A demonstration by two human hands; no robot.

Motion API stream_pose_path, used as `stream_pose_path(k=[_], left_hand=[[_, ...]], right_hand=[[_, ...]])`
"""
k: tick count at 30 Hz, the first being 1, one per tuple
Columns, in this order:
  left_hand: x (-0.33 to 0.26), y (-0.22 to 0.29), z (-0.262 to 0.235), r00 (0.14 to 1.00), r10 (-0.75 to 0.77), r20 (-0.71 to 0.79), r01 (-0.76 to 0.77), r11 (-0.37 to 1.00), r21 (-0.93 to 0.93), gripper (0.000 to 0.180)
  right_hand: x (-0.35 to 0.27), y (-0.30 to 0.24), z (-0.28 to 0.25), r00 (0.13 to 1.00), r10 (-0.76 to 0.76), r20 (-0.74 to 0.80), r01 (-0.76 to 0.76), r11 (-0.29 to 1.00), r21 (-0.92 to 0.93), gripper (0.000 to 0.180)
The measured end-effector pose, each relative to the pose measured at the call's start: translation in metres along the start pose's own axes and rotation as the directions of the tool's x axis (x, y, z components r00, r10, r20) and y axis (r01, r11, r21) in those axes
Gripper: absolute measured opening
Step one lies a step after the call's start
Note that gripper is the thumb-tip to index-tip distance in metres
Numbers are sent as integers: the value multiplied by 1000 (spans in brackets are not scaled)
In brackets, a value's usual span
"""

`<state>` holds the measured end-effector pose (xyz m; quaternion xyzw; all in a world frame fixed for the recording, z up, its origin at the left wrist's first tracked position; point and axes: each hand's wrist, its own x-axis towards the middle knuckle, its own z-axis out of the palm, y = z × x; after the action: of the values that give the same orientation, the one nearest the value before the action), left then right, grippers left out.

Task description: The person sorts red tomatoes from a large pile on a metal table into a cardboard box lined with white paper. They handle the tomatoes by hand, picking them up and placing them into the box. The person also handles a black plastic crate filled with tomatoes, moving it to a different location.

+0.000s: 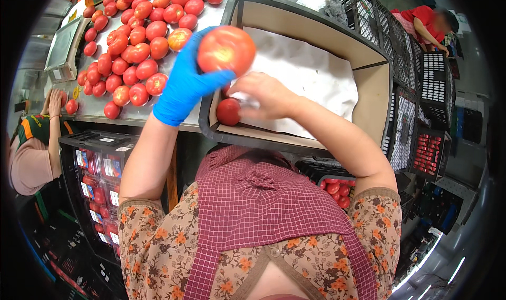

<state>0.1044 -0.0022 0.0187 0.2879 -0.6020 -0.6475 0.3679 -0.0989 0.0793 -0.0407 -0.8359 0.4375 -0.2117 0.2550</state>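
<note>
In a blue glove, my left hand (184, 81) grips a large red tomato (226, 50) with a paler patch, held up over the left edge of the crate. My bare right hand (266, 95) is inside the black crate (295, 142), just below that tomato; its fingers are smeared by motion, so their grip cannot be made out. Beside these fingers a red tomato (228, 112) lies in the crate's near left corner, with part of another showing behind it. White paper (311, 73) covers the crate's bottom, and brown cardboard lines its walls.
Many loose tomatoes (139, 52) cover the metal table at left, near a scale (66, 50). A co-worker's hands (52, 102) are at far left. Below stands a black crate of packed tomatoes (100, 189). Stacked crates (403, 126) and another person (429, 26) are at right.
</note>
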Motion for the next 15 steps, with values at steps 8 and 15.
stream_pose_path(k=[8,15], left_hand=[[-6,-3,-6,985,-175,-1,141,799,-585,59],[-9,1,0,921,-390,22,297,662,-688,48]], right_hand=[[13,-1,51,964,-129,234,194,940,-279,47],[-12,-11,-15,923,367,-111,-206,720,663,53]])
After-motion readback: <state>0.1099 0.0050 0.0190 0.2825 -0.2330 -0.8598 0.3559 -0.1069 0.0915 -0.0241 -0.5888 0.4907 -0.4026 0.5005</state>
